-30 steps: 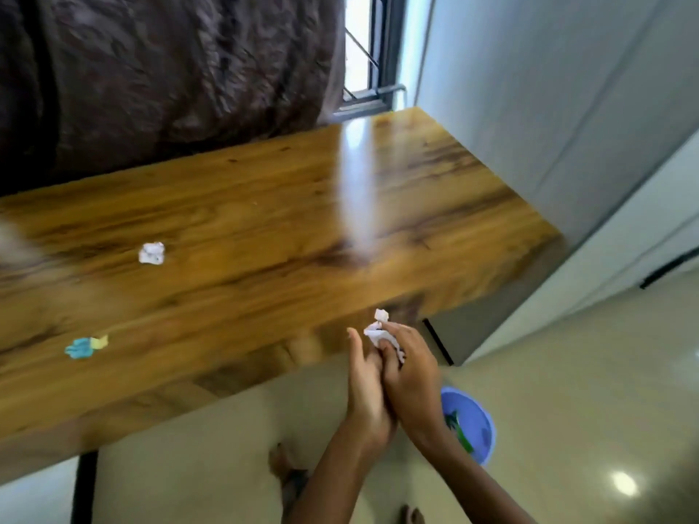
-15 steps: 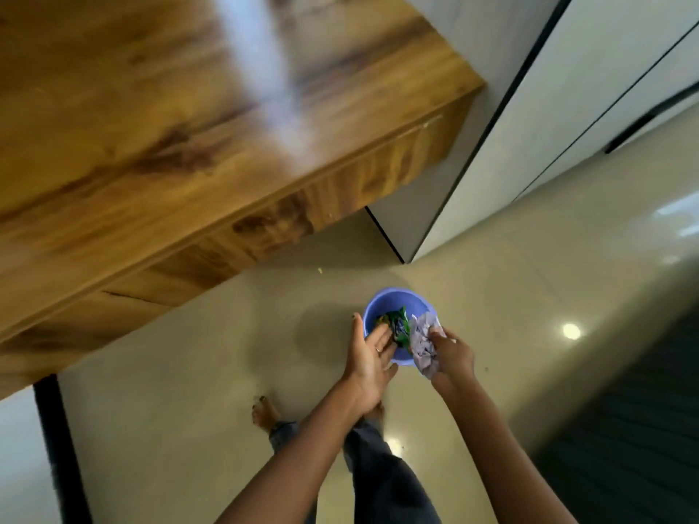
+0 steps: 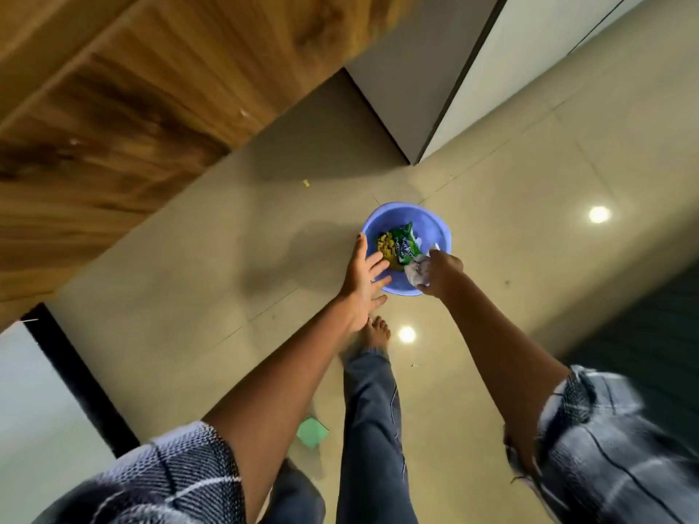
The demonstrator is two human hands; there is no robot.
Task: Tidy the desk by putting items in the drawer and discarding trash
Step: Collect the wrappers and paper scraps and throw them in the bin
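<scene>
Gripping crumpled white paper point(image 3: 416, 273) in my right hand point(image 3: 440, 272), fingers curled round it, over near rim of blue bin point(image 3: 435, 228). Left hand point(image 3: 363, 285) released, fingers spread flat, fingertips point(image 3: 378, 263) over bin's left edge. Green wrapper point(image 3: 405, 243) and yellow scrap point(image 3: 386, 247) inside bin, just beyond my fingers. Bare foot point(image 3: 374, 332) below left hand.
</scene>
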